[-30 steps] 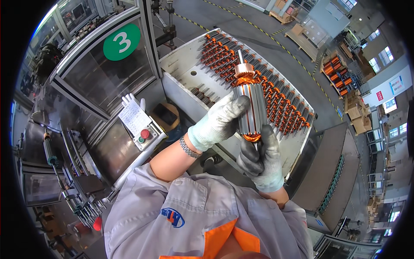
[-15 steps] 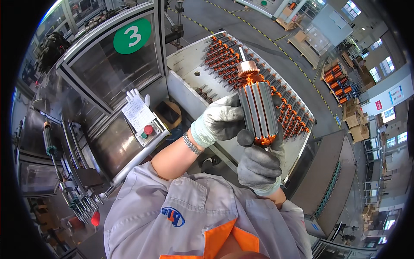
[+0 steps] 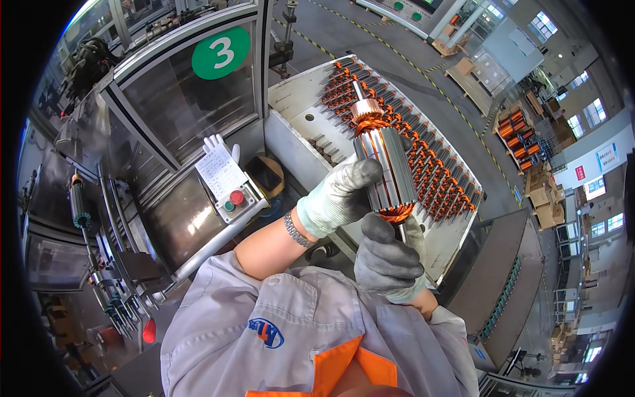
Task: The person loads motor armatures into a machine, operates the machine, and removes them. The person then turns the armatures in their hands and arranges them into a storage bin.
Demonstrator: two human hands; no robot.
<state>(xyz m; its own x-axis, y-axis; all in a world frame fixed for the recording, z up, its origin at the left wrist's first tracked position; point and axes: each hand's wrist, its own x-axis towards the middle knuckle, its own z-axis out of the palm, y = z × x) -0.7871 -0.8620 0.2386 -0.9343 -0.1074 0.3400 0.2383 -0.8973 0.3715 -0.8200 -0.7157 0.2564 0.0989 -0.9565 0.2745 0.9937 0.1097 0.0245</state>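
Observation:
Between my gloved hands is a motor armature, with a steel core, copper windings at both ends and a copper commutator toward its upper end. My left hand grips the core from the left side, thumb across its front and the other fingers hidden behind. Lower down, my right hand is closed around the bottom end near the shaft, its thumb just below the lower winding. The armature tilts, its upper shaft leaning left. Behind it, a white bin holds rows of similar armatures.
At left stands a machine with a framed window. A control box with a red button, a paper sheet and a white glove sits beside it. A dark phone-like object lies nearby. A grey conveyor-like unit is at right.
The armature has shifted slightly left and down, turning in my hands. My left thumb now lies across the core's front. The surroundings have shifted slightly right in view.

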